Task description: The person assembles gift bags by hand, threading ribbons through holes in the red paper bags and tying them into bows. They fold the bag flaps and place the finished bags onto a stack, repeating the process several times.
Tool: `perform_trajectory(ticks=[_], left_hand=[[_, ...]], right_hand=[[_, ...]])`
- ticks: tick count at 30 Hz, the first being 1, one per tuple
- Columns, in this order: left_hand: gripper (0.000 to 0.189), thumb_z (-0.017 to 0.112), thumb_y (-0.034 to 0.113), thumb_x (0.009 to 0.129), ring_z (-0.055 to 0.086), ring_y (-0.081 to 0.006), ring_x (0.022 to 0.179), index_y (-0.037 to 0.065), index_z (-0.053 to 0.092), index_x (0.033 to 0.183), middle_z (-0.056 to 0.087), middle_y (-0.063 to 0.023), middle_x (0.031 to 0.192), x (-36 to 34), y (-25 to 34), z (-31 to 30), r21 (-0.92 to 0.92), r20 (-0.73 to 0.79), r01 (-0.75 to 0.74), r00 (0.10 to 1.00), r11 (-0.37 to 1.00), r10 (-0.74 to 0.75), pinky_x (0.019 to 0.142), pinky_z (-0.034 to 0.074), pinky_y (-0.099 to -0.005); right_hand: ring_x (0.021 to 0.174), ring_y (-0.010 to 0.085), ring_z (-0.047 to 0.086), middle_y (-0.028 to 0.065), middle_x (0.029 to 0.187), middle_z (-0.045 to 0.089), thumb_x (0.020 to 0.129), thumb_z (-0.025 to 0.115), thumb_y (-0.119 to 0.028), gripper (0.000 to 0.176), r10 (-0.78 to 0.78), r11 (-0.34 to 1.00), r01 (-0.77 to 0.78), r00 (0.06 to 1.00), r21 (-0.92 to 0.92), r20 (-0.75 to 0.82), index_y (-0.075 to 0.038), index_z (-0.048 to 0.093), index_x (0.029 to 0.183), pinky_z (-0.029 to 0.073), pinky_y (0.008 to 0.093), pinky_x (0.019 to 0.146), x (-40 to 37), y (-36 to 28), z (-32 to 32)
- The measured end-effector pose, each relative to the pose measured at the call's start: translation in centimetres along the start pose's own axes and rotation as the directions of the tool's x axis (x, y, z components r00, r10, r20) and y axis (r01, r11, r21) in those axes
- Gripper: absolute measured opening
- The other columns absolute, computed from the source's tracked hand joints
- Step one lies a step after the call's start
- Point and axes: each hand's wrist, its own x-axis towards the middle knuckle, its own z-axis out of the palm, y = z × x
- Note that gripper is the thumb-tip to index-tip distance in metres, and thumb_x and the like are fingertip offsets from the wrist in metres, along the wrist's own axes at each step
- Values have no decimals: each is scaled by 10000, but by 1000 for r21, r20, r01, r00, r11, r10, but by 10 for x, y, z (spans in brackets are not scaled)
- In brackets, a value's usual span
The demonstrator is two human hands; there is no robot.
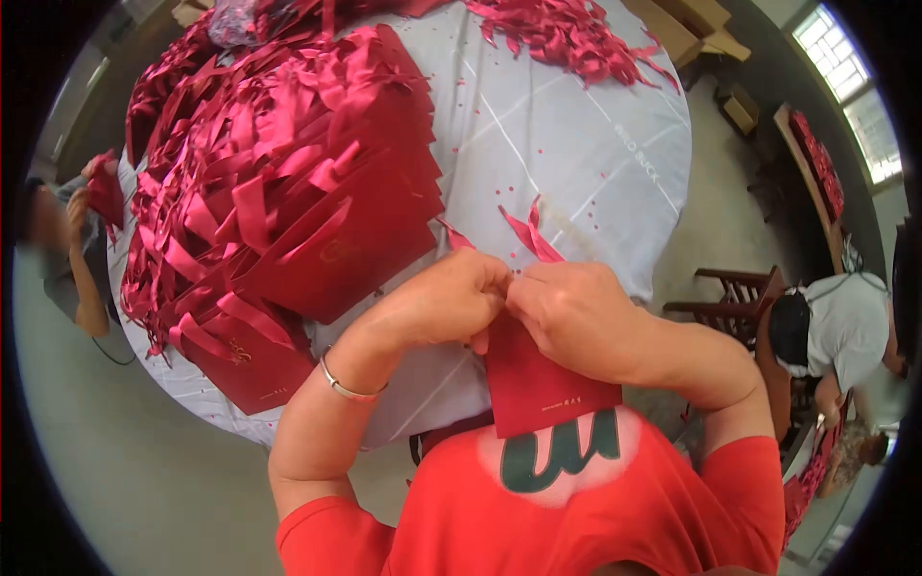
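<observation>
A dark red gift bag (547,384) with small gold print hangs upright against my red shirt, at the table's near edge. My left hand (451,298), below a silver bangle, is closed at the bag's top edge, its fingers pinched close to the other hand. Beside it my right hand (576,312) is closed too, gripping the top of the same bag. Pink-red ribbon ends (531,233) stick up beyond both hands. My fingers hide the spot where ribbon and bag meet.
Many red bags with ribbon handles (317,192) lie overlapped on the white-covered round table (538,134). Loose ribbons (576,38) are heaped at the far side. One person (72,230) is at the left; others (845,326) are at the right near wooden chairs (735,298).
</observation>
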Motion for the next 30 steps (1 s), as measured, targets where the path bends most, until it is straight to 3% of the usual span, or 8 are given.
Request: perform_trajectory(ticks=[2, 4, 7, 8, 9, 11, 19, 30], left_hand=[[160, 503, 81, 927, 600, -91, 538, 9, 640, 889, 624, -13, 712, 2, 1, -1, 35, 21, 27, 999, 999, -27, 493, 443, -239], [122, 515, 48, 914, 606, -97, 539, -3, 622, 940, 618, -15, 709, 4, -5, 1, -106, 24, -6, 1000, 994, 9, 488, 445, -229], [124, 529, 11, 894, 612, -105, 541, -26, 593, 993, 615, -22, 711, -3, 3, 6, -146, -10, -23, 1000, 989, 22, 486, 446, -224], [111, 548, -11, 876, 607, -108, 530, -38, 562, 982, 611, -33, 696, -5, 7, 6, -116, -35, -8, 999, 993, 4, 474, 442, -235], [111, 548, -11, 876, 607, -108, 530, -38, 562, 982, 611, -33, 696, -6, 9, 8, -103, -32, -8, 999, 995, 5, 474, 442, -235], [79, 551, -31, 867, 602, -113, 520, -44, 542, 944, 606, -42, 670, -8, 13, 14, -17, -121, -13, 993, 1000, 11, 460, 437, -244], [102, 588, -64, 816, 629, -122, 523, -23, 504, 857, 597, -55, 627, -20, 22, 29, 52, -295, -92, 950, 994, 103, 448, 450, -240], [167, 631, -55, 796, 701, -169, 637, -3, 542, 927, 662, -111, 694, -26, 27, 27, -22, -247, -105, 964, 994, 97, 542, 510, -265]], right_hand=[[737, 350, 631, 165, 855, 644, 750, 630, -91, 104, -19, 1000, 19, 1000, -10, -5, 10, 634, 773, 523, 401, 621, 0, 8, -3], [787, 272, 638, 120, 859, 643, 753, 723, -93, 166, -110, 907, 84, 993, 412, 39, -12, 672, 889, 507, 339, 681, 3, 23, -15], [816, 125, 629, 75, 873, 675, 824, 689, -128, 203, 158, 581, -373, 924, 723, 349, 16, 673, 965, 497, 283, 709, 11, 30, -40], [766, 136, 636, 104, 834, 686, 815, 671, -152, 230, 258, 455, -507, 862, 732, 436, 36, 673, 949, 501, 288, 681, 16, 31, -43], [730, 147, 635, 96, 826, 683, 813, 630, -108, 219, 147, 610, -318, 946, 726, 290, 46, 654, 966, 506, 285, 658, 17, 47, -23], [730, 149, 636, 96, 821, 683, 809, 615, -96, 210, 110, 644, -355, 920, 678, 377, 46, 651, 961, 507, 287, 657, 23, 49, -24], [500, 104, 487, 17, 646, 569, 739, 673, -124, 275, -168, 633, -563, 569, 531, 805, -58, 658, 1006, 352, 270, 434, 67, 67, -24], [481, 79, 439, -13, 606, 535, 657, 708, -61, 273, -57, 371, -730, 600, 575, 798, -52, 659, 925, 293, 254, 413, 57, 61, 7]])
